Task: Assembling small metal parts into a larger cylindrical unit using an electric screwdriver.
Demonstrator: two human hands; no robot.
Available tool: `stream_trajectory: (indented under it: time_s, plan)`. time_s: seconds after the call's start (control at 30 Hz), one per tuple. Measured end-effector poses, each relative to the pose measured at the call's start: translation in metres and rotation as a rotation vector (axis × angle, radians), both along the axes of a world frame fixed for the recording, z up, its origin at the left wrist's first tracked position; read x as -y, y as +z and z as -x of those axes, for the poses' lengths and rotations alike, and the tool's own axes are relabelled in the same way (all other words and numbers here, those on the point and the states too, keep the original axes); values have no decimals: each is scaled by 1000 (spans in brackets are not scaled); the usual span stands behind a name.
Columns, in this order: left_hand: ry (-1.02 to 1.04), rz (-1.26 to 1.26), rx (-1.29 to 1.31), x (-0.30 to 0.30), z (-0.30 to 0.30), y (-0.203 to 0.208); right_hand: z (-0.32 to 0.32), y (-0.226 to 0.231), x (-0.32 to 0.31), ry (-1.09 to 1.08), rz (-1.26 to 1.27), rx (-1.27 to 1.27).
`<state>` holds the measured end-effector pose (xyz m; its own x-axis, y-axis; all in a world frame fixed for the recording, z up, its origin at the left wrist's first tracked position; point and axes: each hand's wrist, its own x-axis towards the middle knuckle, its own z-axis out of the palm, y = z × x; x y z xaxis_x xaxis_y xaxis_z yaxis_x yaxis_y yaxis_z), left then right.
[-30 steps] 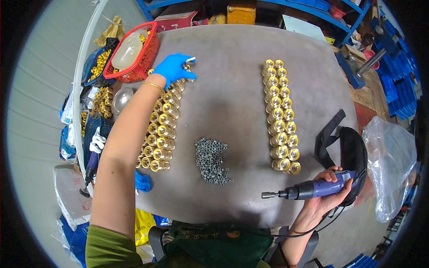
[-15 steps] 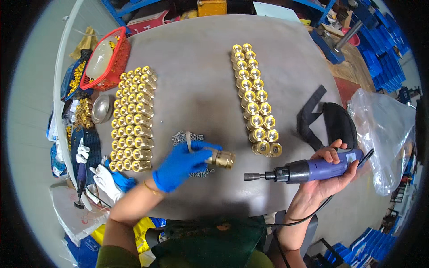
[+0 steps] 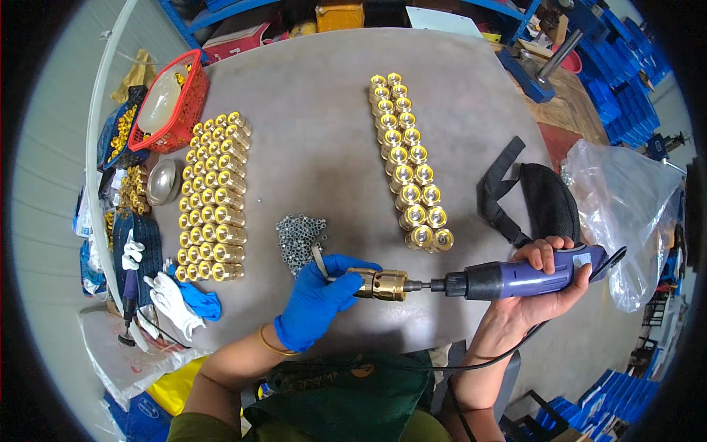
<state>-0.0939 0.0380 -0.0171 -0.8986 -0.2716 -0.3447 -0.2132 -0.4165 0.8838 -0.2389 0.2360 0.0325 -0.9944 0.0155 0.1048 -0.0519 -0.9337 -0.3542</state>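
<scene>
My left hand (image 3: 318,303), in a blue glove, is closed around a cylindrical brass fitting (image 3: 384,285) lying sideways. A thin pale metal strip (image 3: 319,261) sticks up from the same hand. My bare right hand (image 3: 549,283) grips a purple and black electric screwdriver (image 3: 486,281), pointed left. Its socket bit reaches into the open right end of the fitting, so the tip is hidden. Just beyond my left hand lies a pile of small silver nuts (image 3: 298,239).
Brass fittings (image 3: 213,199) stand in rows at left, and a double row of others (image 3: 405,162) at centre right. A red basket (image 3: 193,96), metal bowl (image 3: 163,182), white glove (image 3: 175,306), black strap pouch (image 3: 545,202) and clear plastic bag (image 3: 626,221) lie around. The screwdriver's cord (image 3: 471,366) crosses my front.
My left hand has moved right and down with the brass fitting, uncovering more nuts. The screwdriver's bit, apart from the fitting before, is now inside its end.
</scene>
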Motion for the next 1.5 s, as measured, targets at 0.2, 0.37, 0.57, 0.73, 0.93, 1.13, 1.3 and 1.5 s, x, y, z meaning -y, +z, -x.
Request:
stream_trajectory:
  time_s: [0.2,0.37,0.57,0.73,0.93,1.13,1.3,1.5]
  plan:
    - [-30,44,64,-2,1,4,0,3,1,0,13,-41]
    - [25,42,81,-6,1,2,0,2,2,13,-24,-45]
    - [81,96,61,1,5,2,0,-5,6,-2,-7,-41]
    - [-74,579,-21,31,18,5,2,6,-22,36,54,-141]
    - [-588,1356,-69,9,32,-4,-10,16,-24,62,-92,-225]
    - [-717,1320,-105,10,46,13,-19,24,-18,6,-372,-270]
    - [-309,301,135,25,32,16,-35,29,-21,-59,-1045,-66]
    - [-103,932,-206,-1,7,-44,-34,55,-22,30,-1961,-639]
